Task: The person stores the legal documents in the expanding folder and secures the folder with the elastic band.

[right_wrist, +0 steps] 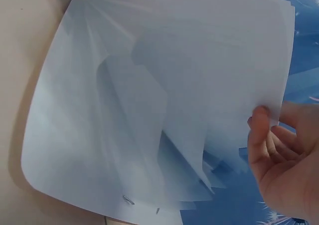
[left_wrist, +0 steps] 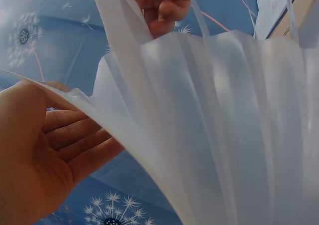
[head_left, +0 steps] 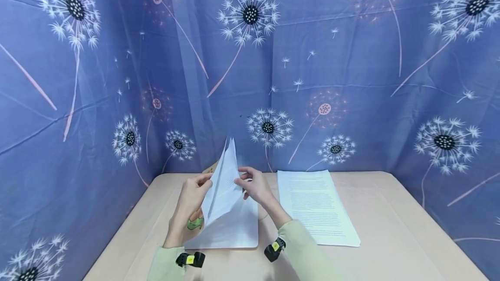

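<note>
A folder with several translucent plastic pages [left_wrist: 199, 115] stands fanned and partly raised above the table. Its tan cover [head_left: 195, 220] with a green picture shows at the left. My left hand [head_left: 194, 192] pinches the left raised edge between thumb and fingers. On the other side, my right hand [head_left: 255, 184] pinches the upper right edge of white printed sheets [head_left: 227, 181]. In the right wrist view, thumb and fingers [right_wrist: 259, 140] grip that sheet edge. Whether the sheets lie inside a plastic page I cannot tell. The folder's white right half [head_left: 234, 233] lies flat.
A stack of printed paper [head_left: 312, 207] lies on the beige table [head_left: 390, 229], right of the folder. Blue curtains [head_left: 351, 55] with dandelion prints hang behind and at both sides. Black wrist cameras [head_left: 275, 248] are strapped over the pale green sleeves [head_left: 308, 250].
</note>
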The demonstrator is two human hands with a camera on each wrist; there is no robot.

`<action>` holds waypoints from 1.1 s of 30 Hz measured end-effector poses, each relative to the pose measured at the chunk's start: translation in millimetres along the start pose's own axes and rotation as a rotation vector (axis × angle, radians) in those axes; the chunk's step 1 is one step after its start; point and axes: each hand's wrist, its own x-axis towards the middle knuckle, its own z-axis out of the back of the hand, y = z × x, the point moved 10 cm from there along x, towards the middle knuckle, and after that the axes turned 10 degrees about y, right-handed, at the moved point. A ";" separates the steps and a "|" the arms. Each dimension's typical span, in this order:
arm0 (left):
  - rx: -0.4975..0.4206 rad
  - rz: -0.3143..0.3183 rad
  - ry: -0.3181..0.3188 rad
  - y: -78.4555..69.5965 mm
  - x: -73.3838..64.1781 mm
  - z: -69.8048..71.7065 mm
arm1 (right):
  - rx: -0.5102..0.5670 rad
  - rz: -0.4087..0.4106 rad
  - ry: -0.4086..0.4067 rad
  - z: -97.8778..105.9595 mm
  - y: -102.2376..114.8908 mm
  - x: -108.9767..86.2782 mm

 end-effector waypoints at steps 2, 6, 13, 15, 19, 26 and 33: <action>0.001 -0.003 -0.002 0.6 0.2 -0.4 | -0.049 0.000 0.002 -1.9 -0.4 0.8; 0.003 0.002 -0.011 2.6 -0.3 -0.4 | -0.097 0.001 0.006 -6.4 -1.9 1.6; 0.014 0.001 -0.011 1.6 0.8 -1.1 | -0.102 -0.022 -0.017 -9.6 -6.4 1.6; 0.008 -0.001 -0.004 1.0 1.1 -1.6 | -0.113 -0.025 -0.020 -11.0 -8.1 2.7; -0.006 -0.007 0.002 0.2 1.3 -1.9 | -0.154 -0.033 -0.028 -14.1 -11.7 5.4; 0.001 -0.014 -0.004 -0.7 1.0 -2.0 | -0.180 -0.040 -0.016 -20.4 -15.0 7.5; -0.004 -0.007 0.011 -1.2 2.0 -3.8 | -0.190 -0.060 -0.012 -23.1 -16.5 9.6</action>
